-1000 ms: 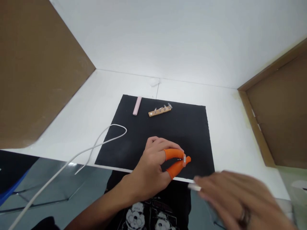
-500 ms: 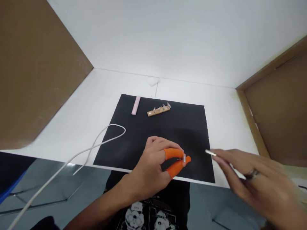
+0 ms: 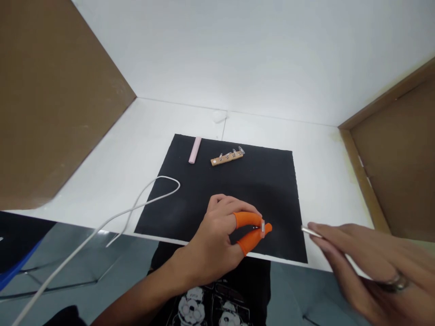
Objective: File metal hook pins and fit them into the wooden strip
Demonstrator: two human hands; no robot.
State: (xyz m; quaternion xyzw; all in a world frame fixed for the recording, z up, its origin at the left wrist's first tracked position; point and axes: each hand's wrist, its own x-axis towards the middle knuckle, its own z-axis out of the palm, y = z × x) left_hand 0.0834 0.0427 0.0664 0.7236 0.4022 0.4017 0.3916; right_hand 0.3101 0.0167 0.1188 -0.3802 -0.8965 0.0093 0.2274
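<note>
My left hand [image 3: 217, 231], with orange covers on thumb and index finger, is closed over the front of the black mat [image 3: 217, 194]. Pinched between those two fingertips is a small clear plastic piece [image 3: 263, 228]; its exact kind I cannot make out. To the right, off the mat, my right hand [image 3: 360, 258] is closed around a thin white stick-like tool [image 3: 311, 232], whose tip points left. The fingers hide much of that tool. Farther back on the mat lies a wooden strip [image 3: 227, 158] bearing several small clear tabs on metal fittings.
A pink bar [image 3: 195, 150] rests near the mat's back left corner. Across the left edge runs a white cable [image 3: 136, 207], hanging over the table front. Brown panels [image 3: 61, 104] flank the white table [image 3: 112, 158], and a small white lump [image 3: 219, 116] sits by the back wall.
My right hand has moved right and slightly toward me with the white tool, away from the left hand. My left hand keeps its pinch on the clear piece; the view has shifted slightly.
</note>
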